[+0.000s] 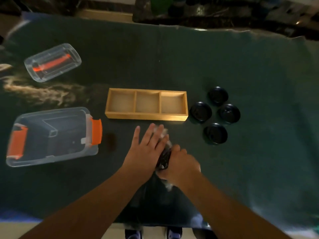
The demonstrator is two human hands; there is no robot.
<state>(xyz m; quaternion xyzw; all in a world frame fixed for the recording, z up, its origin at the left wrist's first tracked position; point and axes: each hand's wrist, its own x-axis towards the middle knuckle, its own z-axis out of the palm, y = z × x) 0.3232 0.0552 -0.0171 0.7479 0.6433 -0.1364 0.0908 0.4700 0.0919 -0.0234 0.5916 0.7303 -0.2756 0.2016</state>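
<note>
Just before the three-celled wooden tray, on dark green cloth, a crinkly clear bag of dark, glossy contents sat between the hands. The left hand lay flat against it, fingers spread; the right hand gripped it, fingers curled. Four round black lids lay nearby.
</note>
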